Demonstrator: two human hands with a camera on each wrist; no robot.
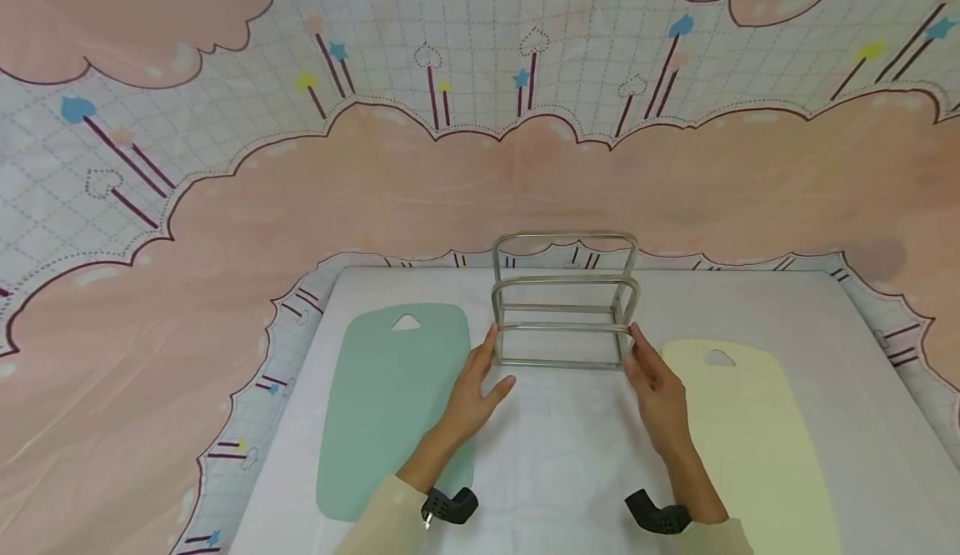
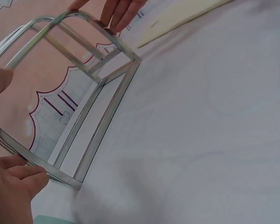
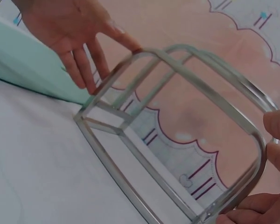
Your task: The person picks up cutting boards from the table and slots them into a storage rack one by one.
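Observation:
A silvery metal-wire rack [image 1: 568, 327] with rounded hoops and a rectangular base stands upright on the white tabletop. My left hand [image 1: 468, 405] touches the rack's left side with extended fingers, its thumb spread apart in the head view. At the opposite side, the fingers of my right hand [image 1: 660, 401] rest against the rack's right end. In the left wrist view the rack [image 2: 88, 154] is seen between both hands; the right wrist view shows the left hand's palm [image 3: 67, 28] beside the metal frame. Parts of the right fingers are hidden behind the frame or cut off.
A green cutting board [image 1: 390, 405] lies flat to the left, partly under the left forearm. A pale yellow cutting board [image 1: 750, 438] lies to the right, beside the right hand. Patterned cloth [image 1: 420, 188] surrounds the white tabletop [image 1: 555, 455].

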